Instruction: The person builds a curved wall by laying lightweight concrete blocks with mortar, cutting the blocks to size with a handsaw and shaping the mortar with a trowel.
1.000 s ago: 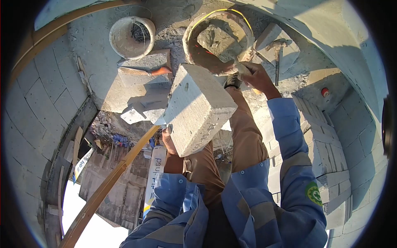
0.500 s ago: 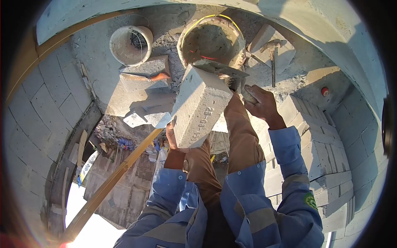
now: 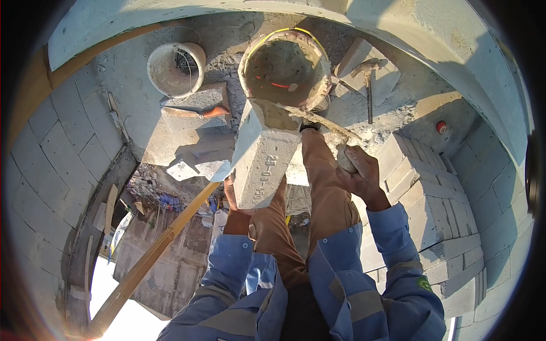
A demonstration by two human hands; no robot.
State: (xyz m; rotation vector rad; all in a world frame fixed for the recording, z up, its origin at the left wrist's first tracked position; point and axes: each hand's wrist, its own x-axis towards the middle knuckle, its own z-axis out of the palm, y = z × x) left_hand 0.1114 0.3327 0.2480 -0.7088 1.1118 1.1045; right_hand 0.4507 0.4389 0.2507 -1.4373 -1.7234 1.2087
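Note:
My left hand [image 3: 230, 196] is closed around the lower left side of a pale concrete block [image 3: 264, 162], which is held tilted in front of my legs and has printed numbers on its face. Wet mortar [image 3: 273, 113] covers the block's far end. My right hand [image 3: 362, 170] grips the handle of a trowel [image 3: 321, 120], its mortar-smeared blade reaching left to the block's far end. Just beyond stands a round bucket [image 3: 245, 77] with grey mortar in it and a yellow rim.
A white bucket [image 3: 153, 74] stands at the back left, near a block carrying an orange-handled saw [image 3: 213, 112]. A hammer [image 3: 369, 91] leans on a block at the right. Stacked blocks [image 3: 438, 210] rise at my right; a wooden beam [image 3: 153, 256] slants at left.
The trowel has turned and come down nearer me, with my right hand lower. Mortar now shows on the block's far end. The block has shifted slightly left and stands more upright in view.

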